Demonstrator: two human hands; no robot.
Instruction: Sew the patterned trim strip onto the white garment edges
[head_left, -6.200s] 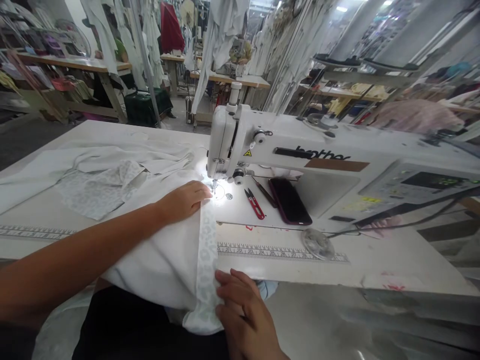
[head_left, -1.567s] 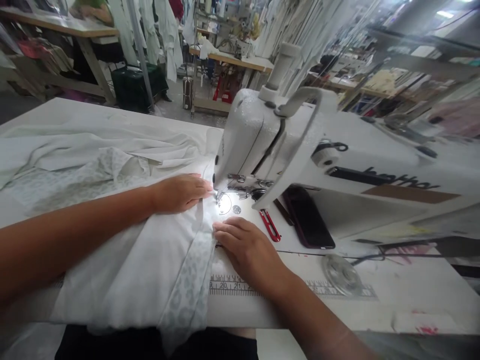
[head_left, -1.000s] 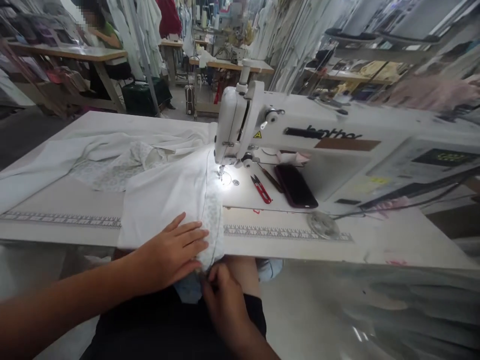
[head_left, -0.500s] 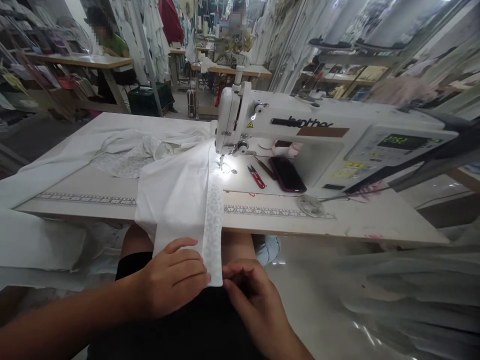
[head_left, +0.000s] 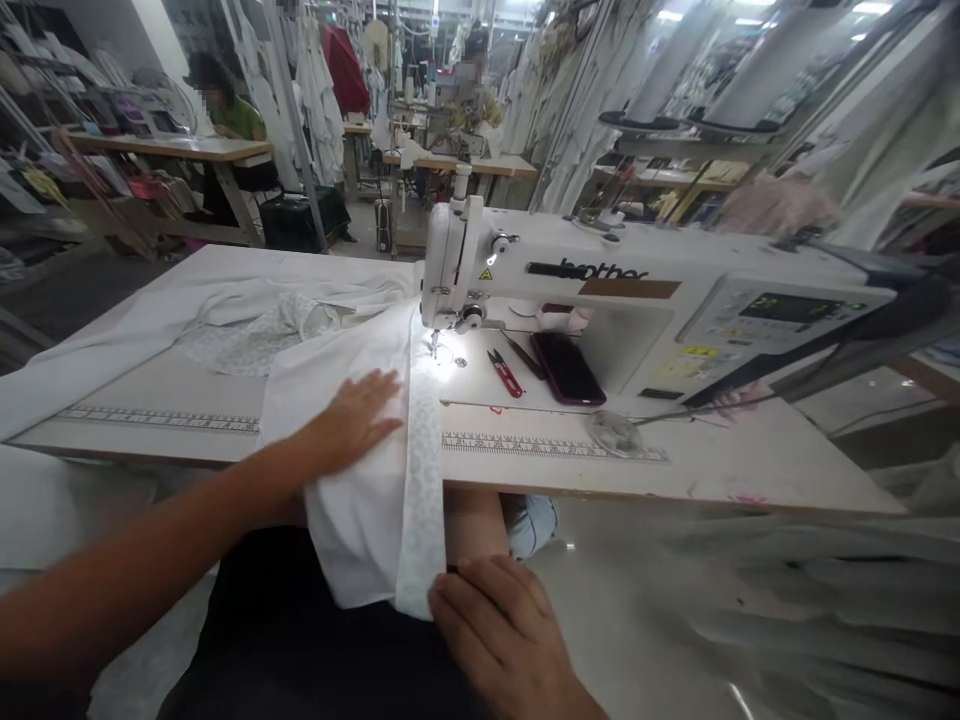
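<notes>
White fabric [head_left: 322,375] with a grey-patterned band [head_left: 422,480] along its right side runs from under the sewing machine's needle [head_left: 434,345] over the table edge to the lap. My left hand [head_left: 352,420], fingers spread, lies on the white fabric just left of the band, short of the needle. My right hand [head_left: 499,620] is at the band's lower right corner, fingers bent together over the edge. Its thumb is hidden, but the corner seems pinched there. The white sewing machine [head_left: 555,260] has its lamp lit over the needle.
Red thread snips [head_left: 505,373], a dark pointed tool [head_left: 523,355] and a phone [head_left: 568,368] lie on the machine bed. A clear round disc [head_left: 613,432] sits near a ruler strip [head_left: 525,445]. More fabric [head_left: 247,335] is bunched at left. A person [head_left: 232,110] sits at a far table.
My left hand has moved from the fabric's lower end up toward the needle and opened flat. My right hand has turned palm down at the corner. The fabric's lower end hangs slightly lower.
</notes>
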